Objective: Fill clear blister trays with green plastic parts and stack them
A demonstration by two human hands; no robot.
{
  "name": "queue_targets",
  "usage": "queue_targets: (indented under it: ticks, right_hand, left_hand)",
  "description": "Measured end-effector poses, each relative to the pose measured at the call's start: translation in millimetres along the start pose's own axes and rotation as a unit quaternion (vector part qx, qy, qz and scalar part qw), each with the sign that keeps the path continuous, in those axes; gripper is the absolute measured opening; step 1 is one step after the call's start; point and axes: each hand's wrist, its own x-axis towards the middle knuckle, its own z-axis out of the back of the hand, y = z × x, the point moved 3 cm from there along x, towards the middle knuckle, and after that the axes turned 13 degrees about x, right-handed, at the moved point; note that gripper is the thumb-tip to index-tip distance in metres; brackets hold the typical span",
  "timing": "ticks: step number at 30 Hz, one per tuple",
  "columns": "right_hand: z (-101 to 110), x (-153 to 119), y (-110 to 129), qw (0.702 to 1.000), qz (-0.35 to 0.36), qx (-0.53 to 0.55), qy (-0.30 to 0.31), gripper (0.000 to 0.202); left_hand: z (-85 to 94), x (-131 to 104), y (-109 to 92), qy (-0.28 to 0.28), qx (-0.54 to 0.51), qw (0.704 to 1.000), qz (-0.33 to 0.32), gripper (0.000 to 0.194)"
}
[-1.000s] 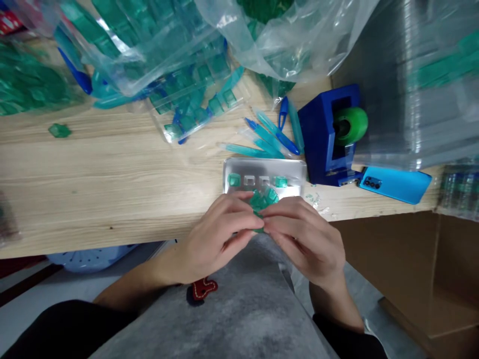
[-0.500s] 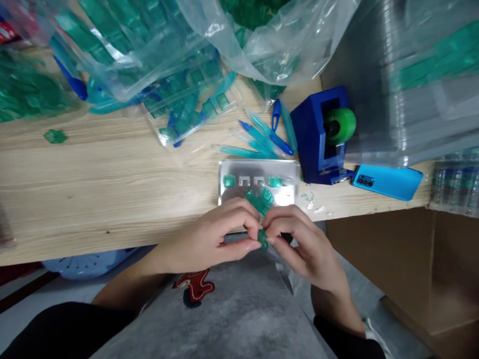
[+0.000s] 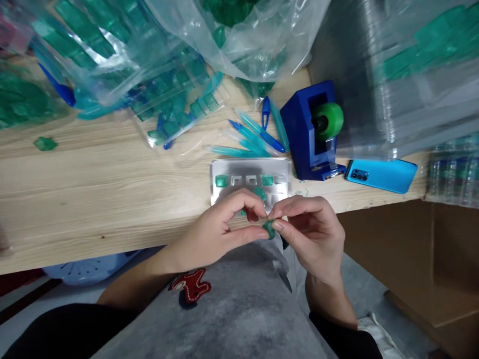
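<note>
A small translucent green plastic piece (image 3: pixel 268 230) is pinched between the fingertips of both hands, just off the table's front edge. My left hand (image 3: pixel 228 224) grips it from the left, its thumb along the underside. My right hand (image 3: pixel 309 229) pinches it from the right with thumb and forefinger. Right behind the hands lies a shallow metal tray (image 3: pixel 249 164). A green cube-like piece (image 3: pixel 221 181) and a clear square piece (image 3: pixel 236 180) stand in a row in it with a few others. More green pieces in the tray are partly hidden by my fingers.
A blue tape dispenser (image 3: pixel 305 134) with green tape stands right of the tray, beside a blue phone (image 3: pixel 381 175). Several blue pen-like parts (image 3: pixel 254 134) lie behind the tray. Plastic bags (image 3: pixel 277 50) of green pieces fill the back. A loose green piece (image 3: pixel 45 143) lies at left.
Both hands have shifted slightly, and the green piece is turned between the fingertips. The right hand's fingers have opened out a little. The whole view has moved slightly, so the table things appear further left.
</note>
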Motion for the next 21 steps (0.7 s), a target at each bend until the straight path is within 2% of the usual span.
queue_targets:
  ticks: [3,5,9,11,13,15,18,21]
  right_hand:
    - [1,-1,-1,1.000,-0.009,0.004,-0.003,0.019]
    - [3,-1,-4,0.998,-0.030,0.047,0.007,0.018]
    - [3,2,-14,0.980,-0.107,0.162,0.053,0.014]
    - [4,2,-16,0.977,-0.115,0.168,0.062,0.012]
    - [5,1,-14,0.991,-0.076,0.097,0.060,0.004]
    - [7,-2,-8,0.996,-0.006,-0.044,0.073,0.010]
    - [7,-12,-2,0.958,0.088,-0.247,0.117,0.029]
    - [11,-19,-1,0.926,0.128,-0.327,0.135,0.039]
  left_hand:
    - [-0.8,2,-5,0.013,-0.001,1.000,0.002,0.008]
    - [-1.0,3,-7,0.029,-0.030,0.999,0.011,0.011]
    - [-1.2,4,-2,0.022,-0.158,0.985,0.061,0.024]
    - [-3.0,4,4,0.019,-0.214,0.972,0.097,0.031]
    - [-5.6,3,9,0.021,-0.246,0.960,0.130,0.035]
    - [-8.1,3,13,0.015,-0.257,0.955,0.149,0.031]
    - [-13.3,2,17,0.001,-0.256,0.956,0.145,0.018]
    - [-19.5,0,20,0.004,-0.229,0.966,0.123,0.014]
